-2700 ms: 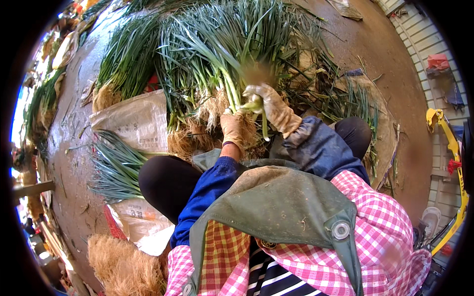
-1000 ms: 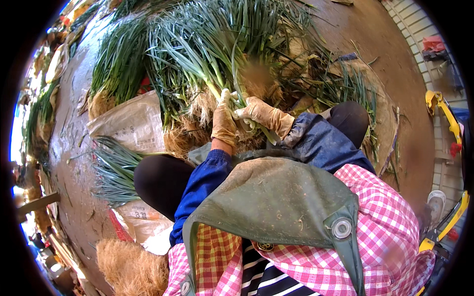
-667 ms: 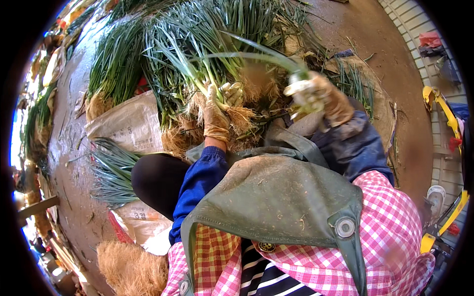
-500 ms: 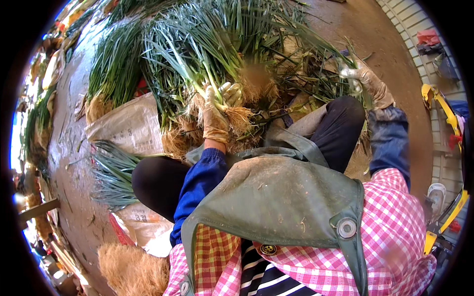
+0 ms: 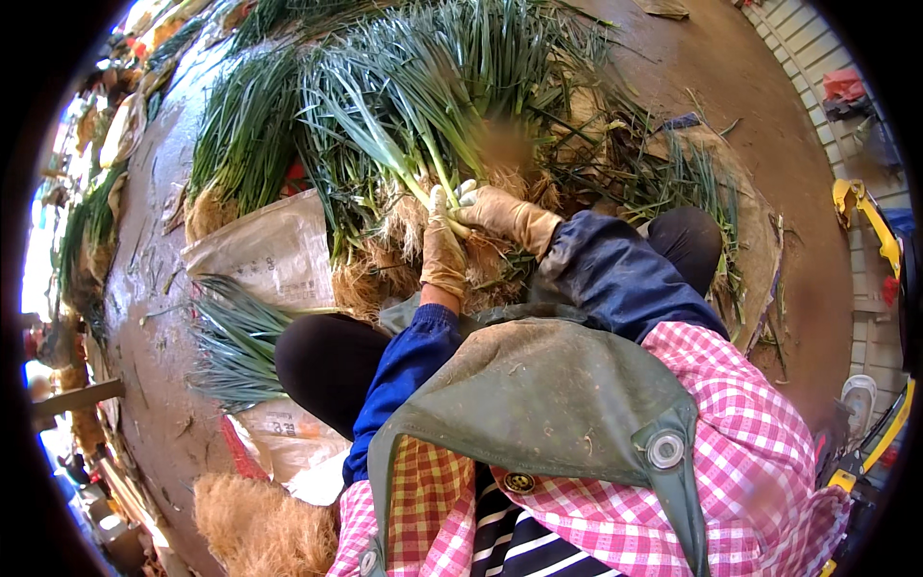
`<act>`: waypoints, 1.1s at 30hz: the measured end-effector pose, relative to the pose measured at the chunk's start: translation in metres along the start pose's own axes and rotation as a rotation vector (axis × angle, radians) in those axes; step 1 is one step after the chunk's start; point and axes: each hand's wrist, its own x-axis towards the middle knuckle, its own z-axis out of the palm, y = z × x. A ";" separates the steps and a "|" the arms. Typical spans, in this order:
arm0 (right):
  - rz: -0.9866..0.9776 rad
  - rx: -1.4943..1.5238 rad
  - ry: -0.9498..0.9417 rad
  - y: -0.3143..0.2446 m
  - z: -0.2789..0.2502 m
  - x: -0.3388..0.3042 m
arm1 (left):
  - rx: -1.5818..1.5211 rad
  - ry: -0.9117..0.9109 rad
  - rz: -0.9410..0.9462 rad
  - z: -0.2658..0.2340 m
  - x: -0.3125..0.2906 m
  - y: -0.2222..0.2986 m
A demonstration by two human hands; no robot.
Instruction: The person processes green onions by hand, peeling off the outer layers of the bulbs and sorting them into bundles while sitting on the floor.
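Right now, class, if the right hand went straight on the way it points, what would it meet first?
The right hand would probably meet the stalks held in the left hand first; depth is unclear, so they may be touching.

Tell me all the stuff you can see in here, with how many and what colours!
Held stalks: a few, white to green, centre
Big leafy pile: one, green, top middle
Rooted bundle: one, green with tan roots, upper left
Small bundle: one, green, left
Sacking: two patches, pale, left
Root clump: one, tan, lower left
Floor: one, brown, around everything
Yellow bars: two stretches, right edge
Shoe: one, pale, right edge
Far-left clutter: too jumbled to count
Apron: one, green, lower middle
Checked top: one, pink and white, lower right
Knees: two, black, either side
Left hand: one, tan-gloved, around the stalks
Right hand: one, tan-gloved, beside the left
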 end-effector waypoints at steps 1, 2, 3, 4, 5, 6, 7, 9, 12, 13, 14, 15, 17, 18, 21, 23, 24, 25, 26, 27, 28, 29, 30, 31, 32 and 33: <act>0.045 -0.094 -0.040 -0.017 0.023 0.008 | 0.017 0.005 0.020 -0.026 0.001 0.012; 0.094 -0.206 -0.066 -0.036 0.035 0.009 | 0.028 -0.009 0.031 -0.049 0.004 0.020; 0.096 -0.226 -0.086 -0.033 0.031 0.003 | 0.034 -0.057 0.010 -0.044 0.005 0.019; 0.219 -0.044 -0.126 -0.029 0.022 -0.006 | -0.034 0.081 0.017 -0.034 0.003 0.010; 0.317 0.144 -0.189 -0.043 0.022 -0.008 | 0.026 0.079 0.026 -0.056 0.009 0.013; 0.432 0.331 -0.233 -0.050 0.014 -0.017 | 0.086 0.064 0.015 -0.058 0.010 0.014; 0.435 0.349 -0.205 -0.050 0.011 -0.022 | 0.001 0.102 0.042 -0.057 0.010 0.010; 0.553 0.331 -0.259 -0.049 -0.006 -0.028 | -0.086 0.157 0.081 -0.053 0.011 0.015; 0.621 -0.116 -0.061 -0.041 -0.043 -0.019 | -0.192 0.150 0.060 -0.026 -0.004 0.022; 0.386 -0.282 0.067 -0.006 -0.073 -0.018 | -0.188 0.066 0.027 -0.023 0.002 0.015; 0.486 -0.086 0.194 -0.010 -0.070 -0.008 | -0.178 0.018 0.019 -0.035 0.003 0.019; 0.564 0.115 0.347 -0.014 -0.067 0.001 | -0.168 -0.032 0.009 -0.045 0.004 0.022; 0.728 0.110 0.118 -0.017 -0.044 0.018 | 0.053 0.215 0.061 -0.044 0.004 0.019; 0.808 0.106 0.005 -0.019 -0.036 0.024 | 0.147 0.279 0.086 -0.041 0.004 0.019; 0.783 -0.098 -0.027 -0.026 -0.001 0.019 | 0.126 0.283 0.128 -0.046 0.010 0.013; 0.733 0.112 0.083 -0.008 0.006 0.019 | 0.120 0.309 0.143 -0.051 0.015 0.009; 0.679 0.320 0.152 -0.015 0.009 0.016 | 0.118 0.326 0.152 -0.054 0.018 0.008; 0.605 0.420 0.118 0.000 0.010 0.017 | 0.193 0.345 0.159 -0.058 0.018 0.006; 0.525 0.477 0.047 -0.008 0.010 0.018 | 0.139 0.353 0.141 -0.065 0.021 0.005; 0.448 0.521 0.051 -0.017 0.016 0.021 | 0.085 0.361 0.123 -0.071 0.024 0.003; 0.370 0.566 0.054 -0.026 0.023 0.025 | 0.031 0.369 0.106 -0.077 0.027 0.001; 0.418 0.450 0.035 -0.025 0.019 0.020 | 0.028 0.335 0.025 -0.067 0.025 -0.004; 0.380 0.275 0.046 -0.025 0.019 0.018 | 0.140 0.402 0.006 -0.058 0.015 -0.001; 0.408 0.259 0.065 -0.026 0.017 0.017 | 0.064 0.352 0.008 -0.054 0.017 -0.006; 0.424 0.245 0.073 -0.030 0.020 0.020 | -0.012 0.311 0.025 -0.054 0.018 -0.007; 0.447 0.348 0.062 -0.031 0.020 0.024 | 0.002 0.277 0.039 -0.062 0.022 -0.009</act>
